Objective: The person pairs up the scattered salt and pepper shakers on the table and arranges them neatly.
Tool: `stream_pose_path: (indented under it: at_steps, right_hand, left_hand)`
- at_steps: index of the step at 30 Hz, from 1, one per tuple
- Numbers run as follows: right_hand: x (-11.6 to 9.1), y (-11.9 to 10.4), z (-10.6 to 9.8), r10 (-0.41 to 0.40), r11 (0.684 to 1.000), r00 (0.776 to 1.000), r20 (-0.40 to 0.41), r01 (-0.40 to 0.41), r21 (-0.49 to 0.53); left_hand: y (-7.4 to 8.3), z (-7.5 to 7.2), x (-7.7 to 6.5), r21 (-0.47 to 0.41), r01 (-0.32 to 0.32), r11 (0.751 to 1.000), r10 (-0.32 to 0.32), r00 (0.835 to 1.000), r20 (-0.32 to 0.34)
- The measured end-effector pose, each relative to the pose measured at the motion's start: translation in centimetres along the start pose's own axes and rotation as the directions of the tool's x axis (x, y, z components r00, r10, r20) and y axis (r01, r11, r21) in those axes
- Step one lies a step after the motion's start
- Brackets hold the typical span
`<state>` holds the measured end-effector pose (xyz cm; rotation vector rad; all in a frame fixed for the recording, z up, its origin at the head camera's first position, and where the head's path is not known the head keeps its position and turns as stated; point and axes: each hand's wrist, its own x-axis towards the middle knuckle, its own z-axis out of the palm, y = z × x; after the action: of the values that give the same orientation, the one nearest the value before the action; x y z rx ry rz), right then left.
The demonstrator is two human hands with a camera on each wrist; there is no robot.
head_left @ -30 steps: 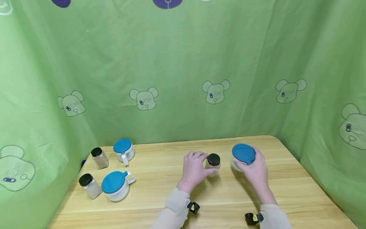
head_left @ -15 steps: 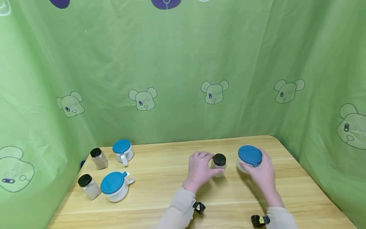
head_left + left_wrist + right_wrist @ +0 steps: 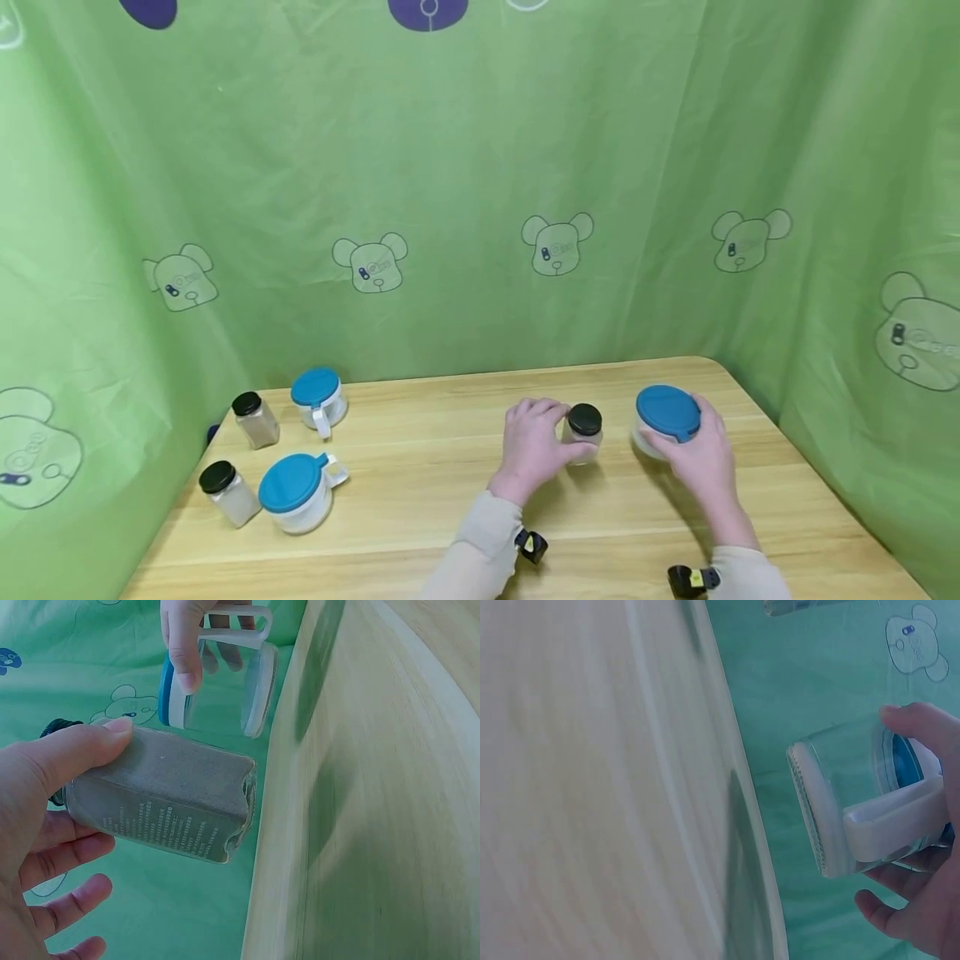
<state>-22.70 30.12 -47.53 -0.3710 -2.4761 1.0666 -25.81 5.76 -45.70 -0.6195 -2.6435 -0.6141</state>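
My left hand [image 3: 527,446] grips a square spice jar with a black lid [image 3: 584,421], thumb on one side and fingers on the other. Up close in the left wrist view, this jar [image 3: 169,787] is full of greyish powder, has small printed text, and hangs off the tabletop. To its right, my right hand [image 3: 708,458] holds a round glass seasoning pot with a blue lid [image 3: 667,410] near the top. The right wrist view shows the pot's white handle [image 3: 892,817] and pale base, also raised from the table. It looks clear and see-through.
At the table's left stand two more black-lidded jars, one at the back [image 3: 257,420] and one nearer [image 3: 228,493]. Beside them are two blue-lidded pots, one far [image 3: 318,398] and one near [image 3: 296,493]. Green curtain [image 3: 450,167] surrounds the wooden table [image 3: 420,492].
Both hands have shifted to the right with the spice jar and the seasoning pot in them. The view has turned slightly; the jars and pots at the left stay where they stood.
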Motion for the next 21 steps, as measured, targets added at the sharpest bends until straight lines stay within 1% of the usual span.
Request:
stream_pose_path:
  at_steps: [7,15,21]
  right_hand:
    - [0.2,1.0,-0.9,0.015,1.0,1.0,0.016,-0.015,-0.001]
    - [0.4,1.9,-1.5,0.021,1.0,1.0,0.012,-0.021,0.004]
    - [0.5,2.5,-1.7,0.022,1.0,0.999,0.024,-0.021,-0.02]
  left_hand:
    - [0.7,0.2,0.2,-0.039,-0.002,0.999,0.001,1.0,-0.007]
    - [1.5,0.8,0.8,-0.016,-0.019,1.0,0.019,1.0,-0.023]
    - [2.3,1.3,1.2,-0.012,-0.024,1.0,0.024,1.0,-0.018]
